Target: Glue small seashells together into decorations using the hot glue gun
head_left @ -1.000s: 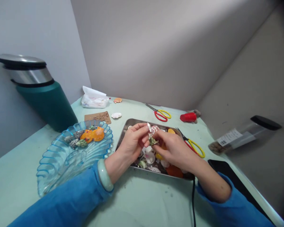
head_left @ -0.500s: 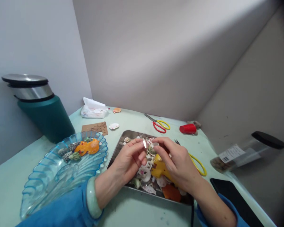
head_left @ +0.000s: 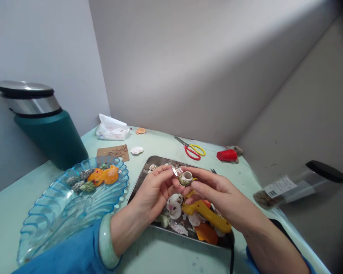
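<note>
My left hand [head_left: 153, 192] pinches a small flat white piece [head_left: 175, 171] between thumb and forefinger. Close beside it, my right hand [head_left: 218, 192] has its fingers on a greenish snail shell [head_left: 185, 179], its round pale opening turned upward. Other fingers of my left hand are near or under the shell. Both hands are over a metal tray [head_left: 140, 179] of mixed seashells. Below my right hand a yellow glue gun [head_left: 211, 217] rests in the tray, with an orange shell [head_left: 206, 233] and white shells [head_left: 175, 209] around it.
A blue scalloped dish [head_left: 45, 213] on the left holds orange shells [head_left: 107, 175] and several dark ones. Behind it stands a green bottle [head_left: 50, 137]. Scissors [head_left: 190, 146], a red cup [head_left: 227, 155], brown card [head_left: 113, 153] and a tissue pack [head_left: 112, 129] lie farther back. A clear jar [head_left: 297, 188] leans at right.
My right hand has shifted toward the left hand, and the shell has come up between the fingers with its opening showing. More of the glue gun is uncovered. The view has shifted slightly.
</note>
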Available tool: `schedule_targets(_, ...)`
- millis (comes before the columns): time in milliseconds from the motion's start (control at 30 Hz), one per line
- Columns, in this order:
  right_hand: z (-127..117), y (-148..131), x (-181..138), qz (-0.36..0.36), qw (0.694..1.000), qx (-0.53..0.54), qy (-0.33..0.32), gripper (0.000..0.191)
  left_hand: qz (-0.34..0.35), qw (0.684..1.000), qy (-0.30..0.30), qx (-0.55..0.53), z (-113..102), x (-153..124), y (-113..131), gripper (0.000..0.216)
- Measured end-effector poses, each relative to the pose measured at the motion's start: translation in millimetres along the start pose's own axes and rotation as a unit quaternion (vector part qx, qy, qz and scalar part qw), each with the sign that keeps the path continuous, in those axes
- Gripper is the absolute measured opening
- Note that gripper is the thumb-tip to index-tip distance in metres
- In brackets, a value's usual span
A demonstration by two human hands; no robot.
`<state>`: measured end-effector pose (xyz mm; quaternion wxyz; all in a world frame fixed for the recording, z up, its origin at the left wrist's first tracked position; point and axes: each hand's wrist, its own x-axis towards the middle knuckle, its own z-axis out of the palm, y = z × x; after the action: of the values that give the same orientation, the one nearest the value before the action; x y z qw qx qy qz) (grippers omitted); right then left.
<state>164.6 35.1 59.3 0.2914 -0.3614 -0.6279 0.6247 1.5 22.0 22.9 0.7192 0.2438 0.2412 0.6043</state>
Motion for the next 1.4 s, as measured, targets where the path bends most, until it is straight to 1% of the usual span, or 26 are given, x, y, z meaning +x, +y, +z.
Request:
schedule_targets(100, -0.4, -0.7, -0.5, -0.015, 1.000, 0.004, -0.006, 0.037, 0.001, 1.000, -0.002, -0.010, 1.0, 0.0, 0.7, 0.004)
schedule_targets(267, -0.2, 6.1, 2.8, -0.042, 0.999, -0.028, -0.004, 0.030, -0.007, 1.000, 0.011, -0.009, 1.6, -1.8, -0.6, 0.003)
schedule_targets(433, -3.5, 7.6, 2.5, -0.044, 0.999, 0.010, -0.020, 0.024, 0.007, 1.000, -0.002, 0.005, 1.5, -1.4, 0.4, 0.004)
schedule_targets(533, -8.0, 7.8, 0.8, -0.046, 0.999, 0.000, -0.014, 0.024, 0.016, 0.998, 0.000, 0.062, 2.3, -0.7, 3.4, 0.008)
schedule_targets(600, -10.0, 8.5, 0.7, -0.045, 0.999, -0.004, -0.007, 0.025, 0.040, 0.989, 0.009, 0.145, 4.1, -1.5, 5.6, 0.010)
schedule_targets(633, -10.5, 9.0, 1.2, -0.045, 0.999, -0.006, -0.003, 0.025, 0.062, 0.979, 0.018, 0.195, 5.3, -2.5, 6.7, 0.011)
schedule_targets(700, -10.3, 9.7, 2.7, -0.041, 0.999, -0.009, 0.005, 0.026, 0.119, 0.946, 0.034, 0.300, 7.5, -5.2, 8.7, 0.010)
schedule_targets(833, -6.5, 9.6, 4.8, -0.037, 0.999, -0.016, 0.018, 0.029, 0.220, 0.854, 0.039, 0.469, 8.0, -10.7, 10.8, 0.008)
schedule_targets(967, -0.8, 8.5, 3.4, -0.014, 0.999, -0.005, 0.030, 0.035, 0.297, 0.759, 0.033, 0.579, 5.5, -12.5, 10.4, 0.008)
schedule_targets(1067, 2.6, 9.4, 2.5, 0.005, 0.999, 0.010, 0.035, 0.038, 0.345, 0.703, 0.030, 0.621, 5.5, -13.5, 10.1, 0.008)
schedule_targets(1133, 4.0, 11.4, 2.6, 0.009, 0.999, 0.022, 0.035, 0.038, 0.360, 0.682, 0.027, 0.636, 6.1, -14.4, 10.2, 0.008)
schedule_targets(1200, 5.0, 13.9, 3.1, 0.012, 0.999, 0.030, 0.033, 0.039, 0.360, 0.670, 0.025, 0.649, 6.6, -15.0, 10.4, 0.008)
schedule_targets(1267, 6.2, 16.3, 3.9, 0.016, 0.999, 0.036, 0.037, 0.039, 0.354, 0.665, 0.023, 0.657, 6.8, -14.8, 10.6, 0.009)
schedule_targets(1400, 9.2, 19.8, 4.9, 0.028, 0.997, 0.054, 0.038, 0.038, 0.357, 0.667, 0.019, 0.654, 6.6, -14.1, 10.5, 0.010)
